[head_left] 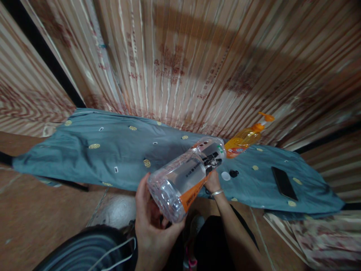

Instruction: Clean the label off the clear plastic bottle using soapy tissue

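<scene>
We hold a large clear plastic bottle with an orange label point(186, 177) tilted over the blue-grey patterned cloth point(113, 150). Our left hand point(150, 222) grips its base with curled fingers, and our right hand point(213, 182) clasps near its neck, beside a small white cap point(225, 175).

Your left hand point(149, 222) cradles the base of a clear plastic bottle point(187, 177) lying tilted, while your right hand point(213, 182) grips near its neck, above a blue cloth point(113, 150) holding an orange pump bottle point(245, 139), a phone point(284, 183) and a white cap point(225, 175).
</scene>
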The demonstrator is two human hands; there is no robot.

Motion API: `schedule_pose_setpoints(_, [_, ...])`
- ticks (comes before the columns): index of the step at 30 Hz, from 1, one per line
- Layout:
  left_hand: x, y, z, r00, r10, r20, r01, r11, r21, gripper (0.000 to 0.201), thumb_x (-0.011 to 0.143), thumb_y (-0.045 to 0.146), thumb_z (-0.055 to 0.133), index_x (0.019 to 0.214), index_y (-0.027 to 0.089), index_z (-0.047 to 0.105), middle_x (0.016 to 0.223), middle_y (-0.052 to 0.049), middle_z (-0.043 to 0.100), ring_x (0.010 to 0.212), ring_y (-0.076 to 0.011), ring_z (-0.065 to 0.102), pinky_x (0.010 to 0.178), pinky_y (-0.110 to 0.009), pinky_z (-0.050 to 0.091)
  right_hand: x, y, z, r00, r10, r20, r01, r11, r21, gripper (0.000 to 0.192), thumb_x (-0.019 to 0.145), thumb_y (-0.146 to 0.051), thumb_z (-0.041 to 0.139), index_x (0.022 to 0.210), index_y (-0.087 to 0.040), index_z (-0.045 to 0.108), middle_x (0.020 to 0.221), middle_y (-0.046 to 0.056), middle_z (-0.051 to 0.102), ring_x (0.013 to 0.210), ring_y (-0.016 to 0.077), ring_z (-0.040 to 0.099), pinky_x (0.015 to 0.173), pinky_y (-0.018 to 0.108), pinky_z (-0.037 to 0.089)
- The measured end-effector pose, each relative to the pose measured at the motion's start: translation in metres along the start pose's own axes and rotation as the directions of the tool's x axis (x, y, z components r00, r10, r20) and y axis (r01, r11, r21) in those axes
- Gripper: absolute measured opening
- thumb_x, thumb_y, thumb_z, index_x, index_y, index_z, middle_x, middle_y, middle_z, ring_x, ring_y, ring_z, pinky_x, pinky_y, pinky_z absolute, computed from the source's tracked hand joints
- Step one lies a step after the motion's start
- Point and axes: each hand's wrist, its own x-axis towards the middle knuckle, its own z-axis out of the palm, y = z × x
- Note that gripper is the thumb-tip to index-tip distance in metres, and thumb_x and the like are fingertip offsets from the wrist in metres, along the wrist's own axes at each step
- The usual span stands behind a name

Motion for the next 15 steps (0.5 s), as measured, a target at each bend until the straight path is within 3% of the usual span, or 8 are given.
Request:
schedule_pose_setpoints(8, [0.0000,-0.0006,-0.0006,1.000,-0.012,0.009,0.012,0.999,-0.043,0.097,0.053,0.016,0.101,0.142,0.029,0.065,0.140,-0.009,0.072,0.108,-0.0287,0.079,0.070,-0.025,0.065,-0.0006,-0.0006,0.0003,1.000,0.020,0.016,-0.020,1.000,0.012,0.022,0.075,-0.047,0.066,0.078,-0.026,0.059,0.069,0.010,0.073,0.062,0.0264,0.071,0.063,0.036,0.059])
schedule_pose_setpoints(15, [0.0000,-0.0027,-0.0022,1.000,-0.006,0.015,0.006,1.000,-0.022,0.097,0.054,0.018,0.101,0.143,0.029,0.065,0.141,-0.008,0.071,0.111,-0.0274,0.078,0.076,-0.025,0.065,-0.0004,0.0020,0.0026,1.000,0.016,-0.010,-0.016,1.000,0.017,0.024,0.073,-0.048,0.064,0.081,-0.026,0.058,0.075,0.012,0.076,0.067,0.0279,0.073,0.067,0.038,0.059])
